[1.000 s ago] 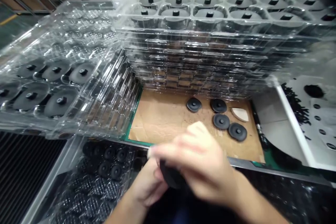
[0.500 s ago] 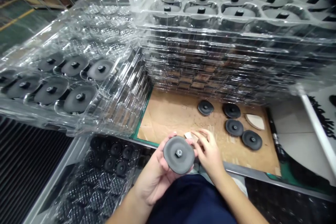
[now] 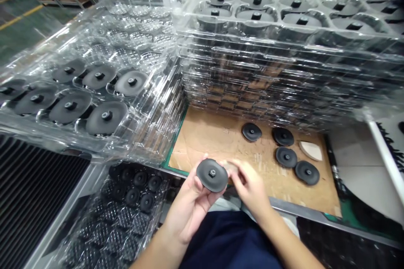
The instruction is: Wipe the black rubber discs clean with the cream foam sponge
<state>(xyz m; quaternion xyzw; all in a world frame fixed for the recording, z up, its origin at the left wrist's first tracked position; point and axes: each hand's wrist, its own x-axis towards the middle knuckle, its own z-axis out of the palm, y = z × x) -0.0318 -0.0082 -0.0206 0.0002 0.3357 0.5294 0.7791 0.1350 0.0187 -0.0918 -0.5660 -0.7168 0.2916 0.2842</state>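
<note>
My left hand point(image 3: 189, 199) is closed around the rim of a dark grey rounded disc point(image 3: 208, 178) with a short hub and a metal nut-like piece in its middle. The disc's face is tilted up toward me, over the near edge of the bench. Beside its right rim, my right hand point(image 3: 249, 185) has its fingers pinched on a small pale piece point(image 3: 232, 169), blurred and partly covered by the fingers. Whether that piece touches the disc I cannot tell.
Several similar discs point(image 3: 286, 157) and a pale wedge-shaped block point(image 3: 311, 150) lie on the cardboard point(image 3: 205, 134). Tall stacks of clear plastic trays point(image 3: 252, 61) rise behind, with another tray stack point(image 3: 148, 119) at left. A lower tray point(image 3: 126, 218) of dark discs sits near my left arm.
The disc in my left hand has tipped, so its face looks narrower. My right fingers have shifted slightly at its right rim. The whole view has moved a little.
</note>
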